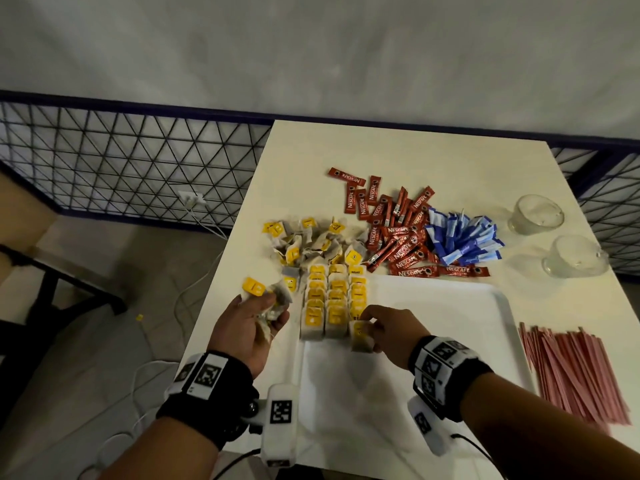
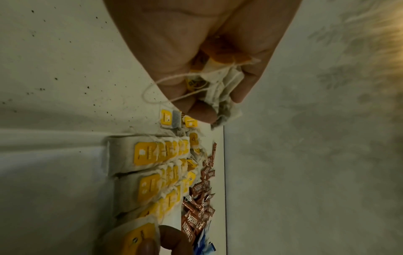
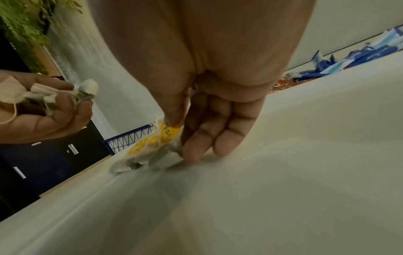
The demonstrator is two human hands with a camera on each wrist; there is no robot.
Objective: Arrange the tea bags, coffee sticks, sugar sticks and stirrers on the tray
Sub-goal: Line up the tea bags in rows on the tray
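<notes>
Right at the near end of the third row on the white tray [image 1: 450,306], a single tea bag [image 1: 361,336] is pinched by the right hand [image 1: 391,332]; the right wrist view shows the thumb pressing its yellow tag while the fingertips [image 3: 191,153] touch the tray floor. Three rows of tea bags [image 1: 332,308] with yellow tags lie overlapped along the tray's left side, which the left wrist view shows close up. The left hand [image 1: 249,327] is curled round a bunch of tea bags [image 1: 273,303] over the table's left edge, strings dangling in its wrist view. How many bags it holds is hard to make out.

Beyond the tray, on the white table [image 1: 311,150], lie a loose pile of tea bags [image 1: 311,242], red coffee sticks [image 1: 398,233] and blue sugar sticks [image 1: 460,239]. Pink stirrers [image 1: 575,372] lie right of the tray, their near ends blurred. Two glass cups [image 1: 554,233] stand at the far right; the nearer one is cut by the table edge. A dark mesh railing [image 1: 131,168] runs behind, and white cables [image 1: 194,271] trail across the tiled floor on the left.
</notes>
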